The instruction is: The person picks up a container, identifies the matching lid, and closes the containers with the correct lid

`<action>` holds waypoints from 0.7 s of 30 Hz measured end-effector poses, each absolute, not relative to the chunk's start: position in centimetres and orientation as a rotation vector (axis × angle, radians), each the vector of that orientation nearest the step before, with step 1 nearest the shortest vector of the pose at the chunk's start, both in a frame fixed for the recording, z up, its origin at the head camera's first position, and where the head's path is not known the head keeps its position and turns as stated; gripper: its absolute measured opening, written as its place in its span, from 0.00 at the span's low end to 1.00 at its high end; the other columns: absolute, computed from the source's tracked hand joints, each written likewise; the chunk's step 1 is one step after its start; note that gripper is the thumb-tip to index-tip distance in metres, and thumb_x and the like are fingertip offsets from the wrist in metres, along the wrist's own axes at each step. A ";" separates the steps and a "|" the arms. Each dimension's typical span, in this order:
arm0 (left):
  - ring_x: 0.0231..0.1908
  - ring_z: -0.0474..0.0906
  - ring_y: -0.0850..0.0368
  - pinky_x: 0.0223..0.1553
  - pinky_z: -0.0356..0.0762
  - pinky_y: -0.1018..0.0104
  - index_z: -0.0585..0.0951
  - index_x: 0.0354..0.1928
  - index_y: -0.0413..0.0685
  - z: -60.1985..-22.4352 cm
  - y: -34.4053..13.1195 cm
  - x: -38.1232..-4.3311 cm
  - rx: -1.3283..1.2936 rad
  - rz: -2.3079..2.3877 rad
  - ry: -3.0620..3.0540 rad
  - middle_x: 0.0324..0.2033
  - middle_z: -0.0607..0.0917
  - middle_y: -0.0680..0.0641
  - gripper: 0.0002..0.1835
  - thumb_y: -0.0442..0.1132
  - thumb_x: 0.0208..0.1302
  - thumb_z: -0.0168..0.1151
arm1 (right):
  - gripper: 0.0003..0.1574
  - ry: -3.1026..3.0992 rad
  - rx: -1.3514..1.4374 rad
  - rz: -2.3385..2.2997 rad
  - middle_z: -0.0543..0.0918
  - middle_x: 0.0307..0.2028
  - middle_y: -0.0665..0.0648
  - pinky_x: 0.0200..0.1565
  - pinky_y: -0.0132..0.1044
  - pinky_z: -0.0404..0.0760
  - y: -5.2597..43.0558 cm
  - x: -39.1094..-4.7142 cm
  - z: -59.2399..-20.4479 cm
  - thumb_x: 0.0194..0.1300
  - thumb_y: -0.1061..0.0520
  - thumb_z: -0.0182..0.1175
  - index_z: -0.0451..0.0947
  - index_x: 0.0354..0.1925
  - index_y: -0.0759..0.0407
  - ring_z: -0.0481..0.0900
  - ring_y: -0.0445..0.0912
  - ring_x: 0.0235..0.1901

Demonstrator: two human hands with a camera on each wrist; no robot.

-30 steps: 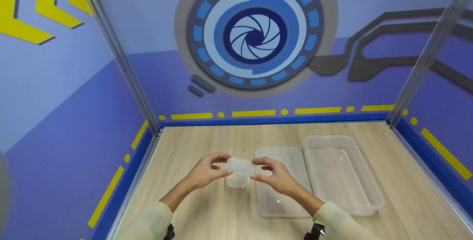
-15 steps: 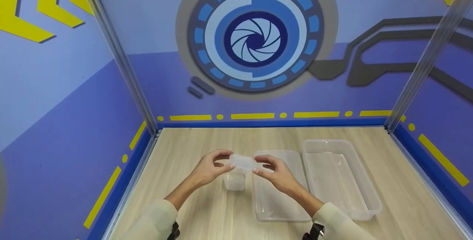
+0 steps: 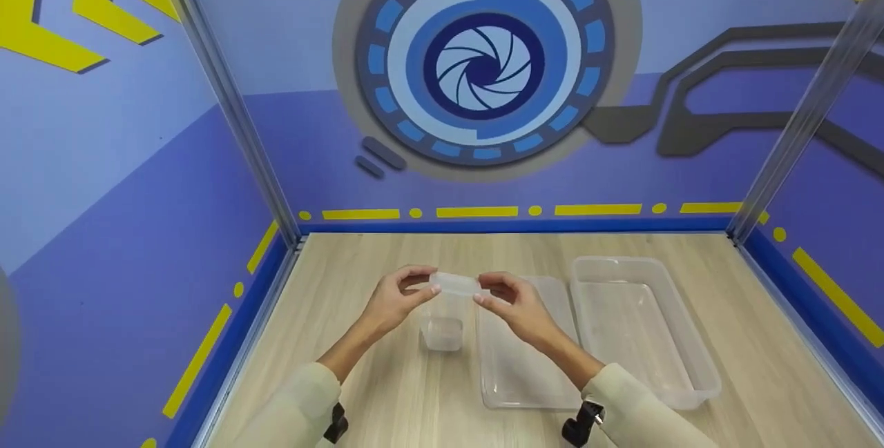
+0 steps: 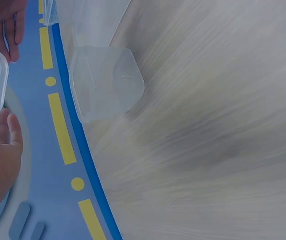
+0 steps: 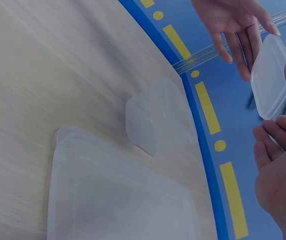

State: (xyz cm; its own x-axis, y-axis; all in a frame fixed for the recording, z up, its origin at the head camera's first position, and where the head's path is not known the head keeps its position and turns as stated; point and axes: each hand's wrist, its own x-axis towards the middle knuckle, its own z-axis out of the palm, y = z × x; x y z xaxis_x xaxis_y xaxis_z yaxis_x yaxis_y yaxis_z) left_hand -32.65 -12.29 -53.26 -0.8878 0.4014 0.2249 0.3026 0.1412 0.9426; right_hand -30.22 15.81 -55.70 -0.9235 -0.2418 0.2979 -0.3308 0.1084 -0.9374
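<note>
A small translucent plastic lid [image 3: 454, 284] hangs above the table between my two hands. My left hand [image 3: 392, 302] pinches its left edge between thumb and fingers. On the opposite edge, my right hand [image 3: 519, 308] holds it the same way. The right wrist view shows the lid [image 5: 270, 77] tilted, with the fingertips at its ends. Below and slightly nearer stands a small clear square container [image 3: 443, 335], its top uncovered, apart from the lid. The left wrist view also has this container [image 4: 105, 82] on the tabletop.
A large flat translucent lid [image 3: 521, 372] lies right of the small container, partly under my right forearm. Beside it stands a large clear rectangular box [image 3: 701, 393], open at the top. Patterned blue walls [image 3: 290, 151] enclose the wooden table [image 3: 359, 261] at the back and sides.
Both hands have lifted the small lid up and away from the small container, revealing more of its top. The container, large lid and box stay in place; the head view shifts slightly.
</note>
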 end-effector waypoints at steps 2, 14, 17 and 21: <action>0.64 0.79 0.44 0.60 0.81 0.63 0.78 0.67 0.34 -53.2 -12.2 -32.8 0.701 1.898 2.298 0.62 0.81 0.37 0.25 0.40 0.74 0.69 | 0.30 -2.289 0.558 1.984 0.82 0.60 0.67 0.63 0.45 0.81 15.7 -30.4 -55.4 0.71 0.58 0.71 0.77 0.65 0.70 0.81 0.61 0.62; 0.64 0.80 0.43 0.61 0.81 0.61 0.78 0.62 0.33 -53.1 -11.5 -32.9 0.675 2.032 2.244 0.62 0.79 0.35 0.21 0.38 0.75 0.68 | 0.29 -2.257 0.485 1.988 0.84 0.58 0.63 0.58 0.35 0.83 15.1 -30.5 -54.8 0.74 0.51 0.69 0.78 0.64 0.66 0.85 0.55 0.58; 0.63 0.80 0.43 0.62 0.81 0.58 0.76 0.60 0.32 -53.1 -11.1 -33.0 0.666 2.051 2.233 0.62 0.78 0.34 0.20 0.38 0.75 0.67 | 0.26 -2.243 0.456 1.959 0.86 0.56 0.62 0.57 0.34 0.83 15.1 -30.5 -54.7 0.73 0.52 0.69 0.80 0.62 0.65 0.85 0.54 0.56; 0.63 0.80 0.43 0.64 0.80 0.53 0.78 0.57 0.36 -53.3 -10.5 -33.2 0.644 2.065 2.253 0.62 0.78 0.37 0.17 0.39 0.76 0.66 | 0.23 -2.218 0.406 1.950 0.87 0.54 0.63 0.55 0.34 0.84 15.0 -30.7 -54.5 0.73 0.55 0.70 0.81 0.60 0.66 0.86 0.55 0.54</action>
